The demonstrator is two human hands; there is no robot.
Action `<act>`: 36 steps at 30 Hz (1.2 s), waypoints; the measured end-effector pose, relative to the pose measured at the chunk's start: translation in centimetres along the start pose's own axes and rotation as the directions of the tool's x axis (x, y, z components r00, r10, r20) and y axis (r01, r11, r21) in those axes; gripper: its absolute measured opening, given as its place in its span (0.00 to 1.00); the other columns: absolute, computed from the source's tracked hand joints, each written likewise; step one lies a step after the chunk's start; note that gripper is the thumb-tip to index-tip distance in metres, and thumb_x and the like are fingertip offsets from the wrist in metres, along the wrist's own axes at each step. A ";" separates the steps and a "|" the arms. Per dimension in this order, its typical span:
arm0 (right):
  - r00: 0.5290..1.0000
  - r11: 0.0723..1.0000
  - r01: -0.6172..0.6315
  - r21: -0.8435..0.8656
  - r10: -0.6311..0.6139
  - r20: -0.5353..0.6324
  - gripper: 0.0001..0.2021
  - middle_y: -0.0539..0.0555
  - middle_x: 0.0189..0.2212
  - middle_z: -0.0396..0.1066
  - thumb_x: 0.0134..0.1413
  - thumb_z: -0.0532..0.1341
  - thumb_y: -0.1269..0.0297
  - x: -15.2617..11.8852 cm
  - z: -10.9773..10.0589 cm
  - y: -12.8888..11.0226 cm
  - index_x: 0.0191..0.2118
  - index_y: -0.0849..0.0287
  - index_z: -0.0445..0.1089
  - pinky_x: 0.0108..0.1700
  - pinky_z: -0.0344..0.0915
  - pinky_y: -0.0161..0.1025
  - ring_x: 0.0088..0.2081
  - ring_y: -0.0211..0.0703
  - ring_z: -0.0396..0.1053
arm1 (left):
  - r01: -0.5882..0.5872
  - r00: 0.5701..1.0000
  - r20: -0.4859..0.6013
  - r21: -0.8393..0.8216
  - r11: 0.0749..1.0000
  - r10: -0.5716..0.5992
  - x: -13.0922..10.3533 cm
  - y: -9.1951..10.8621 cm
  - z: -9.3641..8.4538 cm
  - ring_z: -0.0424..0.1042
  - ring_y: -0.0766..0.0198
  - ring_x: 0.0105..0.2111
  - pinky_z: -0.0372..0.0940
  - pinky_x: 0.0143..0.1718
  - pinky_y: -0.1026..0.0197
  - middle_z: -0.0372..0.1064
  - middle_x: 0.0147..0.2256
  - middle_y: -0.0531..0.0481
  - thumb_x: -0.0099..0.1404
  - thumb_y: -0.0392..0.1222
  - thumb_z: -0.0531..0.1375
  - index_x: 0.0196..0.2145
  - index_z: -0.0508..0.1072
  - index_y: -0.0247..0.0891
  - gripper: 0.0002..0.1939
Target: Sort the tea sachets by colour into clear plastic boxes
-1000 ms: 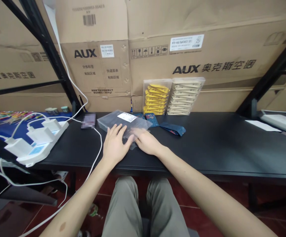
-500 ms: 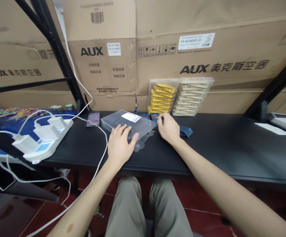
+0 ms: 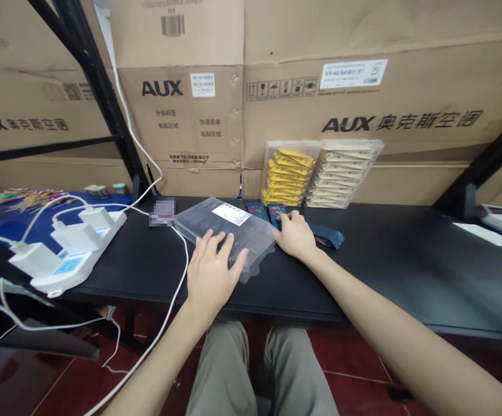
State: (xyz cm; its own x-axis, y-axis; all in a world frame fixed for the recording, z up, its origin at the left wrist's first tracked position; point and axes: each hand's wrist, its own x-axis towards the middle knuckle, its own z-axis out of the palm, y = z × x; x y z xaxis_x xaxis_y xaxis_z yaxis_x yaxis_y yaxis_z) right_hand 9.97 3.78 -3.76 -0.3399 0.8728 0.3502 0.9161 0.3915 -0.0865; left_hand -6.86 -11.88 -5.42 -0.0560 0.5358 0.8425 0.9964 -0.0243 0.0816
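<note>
A clear plastic box [image 3: 207, 219] with a white label lies flat on the black table. My left hand [image 3: 211, 268] rests on its front part, fingers spread. At the box's right corner is my right hand [image 3: 295, 234], its fingers curled over dark blue packets [image 3: 276, 212]; whether it grips one or the box edge is hidden. Another dark blue packet [image 3: 329, 237] lies just right of that hand. Behind stand two clear boxes, one with yellow packets [image 3: 289, 176] and one with cream packets [image 3: 342, 173].
On the left are a white power strip [image 3: 75, 263] with plugs and a white cable [image 3: 185, 254] crossing the table edge. A small pixelated item [image 3: 163, 212] lies beside the box. Cardboard [image 3: 285, 124] forms the back; white paper [image 3: 487, 234] lies at the right.
The camera view has shifted slightly. My right hand has lowered and its fingers reach over the packets, more of which now show. My left hand stays on the box.
</note>
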 end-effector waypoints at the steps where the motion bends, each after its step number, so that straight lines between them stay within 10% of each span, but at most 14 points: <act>1: 1.000 1.000 -0.010 0.017 0.010 -0.005 0.24 0.66 0.50 0.64 0.62 0.56 0.49 0.2 0.1 0.1 0.54 0.63 0.68 0.52 0.62 0.46 0.51 0.57 0.66 | -0.009 1.000 -0.011 0.009 1.000 0.009 0.0 0.0 0.0 0.71 0.47 0.51 0.70 0.48 0.49 0.77 0.45 0.43 0.68 0.50 0.58 0.48 0.76 0.35 0.18; 17: 0.993 0.986 -0.116 -0.122 0.112 -0.032 0.18 0.68 0.42 0.75 0.62 0.51 0.67 -0.3 -1.1 -0.3 0.55 0.69 0.62 0.46 0.64 0.43 0.46 0.56 0.73 | -0.060 0.997 -0.052 0.032 0.998 0.061 0.3 -0.3 -0.1 0.71 0.52 0.42 0.65 0.43 0.52 0.78 0.43 0.44 0.67 0.51 0.59 0.40 0.75 0.36 0.15; 36: 0.995 0.995 -0.098 0.012 0.097 0.035 0.15 0.64 0.41 0.76 0.64 0.54 0.60 -1.5 -2.6 1.2 0.54 0.57 0.65 0.40 0.67 0.44 0.43 0.58 0.76 | -0.073 0.994 -0.075 0.028 0.997 0.075 0.2 -0.3 -0.2 0.72 0.53 0.41 0.64 0.41 0.52 0.78 0.43 0.45 0.66 0.54 0.60 0.41 0.79 0.39 0.16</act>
State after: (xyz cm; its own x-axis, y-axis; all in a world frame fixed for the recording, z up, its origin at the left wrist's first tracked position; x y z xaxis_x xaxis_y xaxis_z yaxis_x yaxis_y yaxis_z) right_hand 12.11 2.15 -1.94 -0.2563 0.9164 0.3074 0.9424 0.3076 -0.1313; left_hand -7.15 -11.96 -5.11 0.0143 0.4678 0.8837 0.9992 -0.0401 0.0050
